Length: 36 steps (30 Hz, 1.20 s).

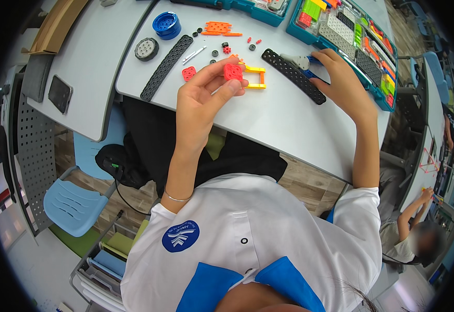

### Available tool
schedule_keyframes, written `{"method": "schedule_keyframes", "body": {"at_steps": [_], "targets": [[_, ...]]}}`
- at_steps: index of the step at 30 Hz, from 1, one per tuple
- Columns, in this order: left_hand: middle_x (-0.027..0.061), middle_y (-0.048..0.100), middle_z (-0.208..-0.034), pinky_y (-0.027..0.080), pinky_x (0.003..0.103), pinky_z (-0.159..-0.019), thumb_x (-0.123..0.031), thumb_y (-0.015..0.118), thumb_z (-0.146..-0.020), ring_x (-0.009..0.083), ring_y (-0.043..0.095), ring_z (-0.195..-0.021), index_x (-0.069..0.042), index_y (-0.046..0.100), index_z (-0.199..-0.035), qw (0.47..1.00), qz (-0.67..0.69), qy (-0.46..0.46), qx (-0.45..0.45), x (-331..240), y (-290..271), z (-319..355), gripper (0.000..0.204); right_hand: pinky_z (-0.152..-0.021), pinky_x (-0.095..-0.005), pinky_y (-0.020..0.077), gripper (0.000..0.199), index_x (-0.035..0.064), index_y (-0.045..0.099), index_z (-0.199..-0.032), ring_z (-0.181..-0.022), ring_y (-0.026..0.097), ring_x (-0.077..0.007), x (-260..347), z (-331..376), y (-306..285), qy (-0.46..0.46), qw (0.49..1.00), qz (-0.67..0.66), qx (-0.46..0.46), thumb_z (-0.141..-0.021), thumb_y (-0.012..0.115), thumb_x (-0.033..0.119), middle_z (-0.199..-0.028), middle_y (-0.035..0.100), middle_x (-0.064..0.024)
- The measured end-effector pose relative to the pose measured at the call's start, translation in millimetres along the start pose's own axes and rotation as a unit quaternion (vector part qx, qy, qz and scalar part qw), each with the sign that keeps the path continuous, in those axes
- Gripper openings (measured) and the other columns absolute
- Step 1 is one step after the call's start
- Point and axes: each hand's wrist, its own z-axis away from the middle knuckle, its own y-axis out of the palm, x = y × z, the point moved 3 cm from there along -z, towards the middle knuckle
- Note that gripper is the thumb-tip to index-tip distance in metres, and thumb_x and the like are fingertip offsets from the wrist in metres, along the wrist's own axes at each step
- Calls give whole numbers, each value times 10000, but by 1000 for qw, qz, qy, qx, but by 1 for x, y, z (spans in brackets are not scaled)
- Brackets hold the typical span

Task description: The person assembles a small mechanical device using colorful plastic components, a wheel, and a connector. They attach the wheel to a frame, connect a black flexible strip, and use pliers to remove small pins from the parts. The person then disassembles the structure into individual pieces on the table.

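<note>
My left hand (203,99) pinches a red square building piece (232,73) between thumb and fingertips, raised over the table. Behind it, partly hidden, is a yellow and orange frame (257,78). At the right, my right hand (339,83) curls its fingers and thumb around the blue part of a grey-and-blue tool (300,62), whose exact kind I cannot make out. Beneath that tool lies a long black perforated strip (293,76). Another red square piece (189,73) rests left of my left fingers, near two light grey rods (195,53).
A curved black strip (166,67), a grey-faced wheel (146,49) and a blue rim (166,25) lie at the left. Orange plates (218,28) and small connectors sit farther back. A teal parts case (354,44) borders the right side. On the neighbouring table is a phone (60,94).
</note>
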Motion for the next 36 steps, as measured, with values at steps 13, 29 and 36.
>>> {"method": "schedule_keyframes", "body": {"at_steps": [13,29,36], "targets": [[103,623,-1059,565,302,-817,-153,659,-952,146,644,-900,48,574,-1324,999,-23,29,40,0,3,1,431,-710,-339,539,517,79,665,-1156,-815,624,-256,65,-1,-38,-171,968,-167,-76,-648,742,129,-1024,594,-82],[71,570,-1037,541,277,-788,-160,674,-943,116,593,-870,27,619,-1289,996,-55,52,51,0,1,2,397,-657,-339,531,499,92,671,-1153,-758,622,-251,63,1,-35,-155,976,-144,-59,-666,760,159,-1016,598,-77],[65,560,-1014,541,273,-777,-143,679,-937,118,590,-860,40,623,-1276,995,-62,42,62,-1,4,4,390,-659,-340,527,502,93,673,-1150,-767,619,-250,62,1,-35,-162,971,-160,-69,-662,765,163,-1013,595,-74]]}}
